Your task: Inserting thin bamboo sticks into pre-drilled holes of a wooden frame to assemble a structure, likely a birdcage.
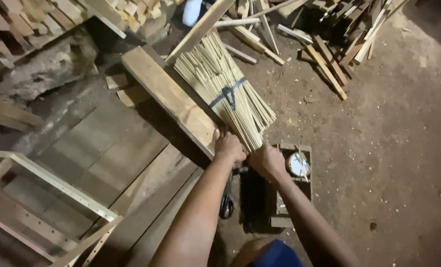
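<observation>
Your left hand [229,147] and right hand [266,159] both grip closed on the near end of the tied stick bundle [225,86] beside the plank [168,96]; judged mid-handling, next keep it squared.

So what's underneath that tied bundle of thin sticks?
The bundle of sticks lies across a thick wooden plank, with dirt floor beyond. Both hands, left and right, hold its near end. What lies directly beneath its middle is covered.

Loose pale wooden offcuts [329,54] lie heaped on the dusty dirt floor [393,148], a small open wooden box [293,185] nearby, a light timber frame [47,198] opposite.
</observation>
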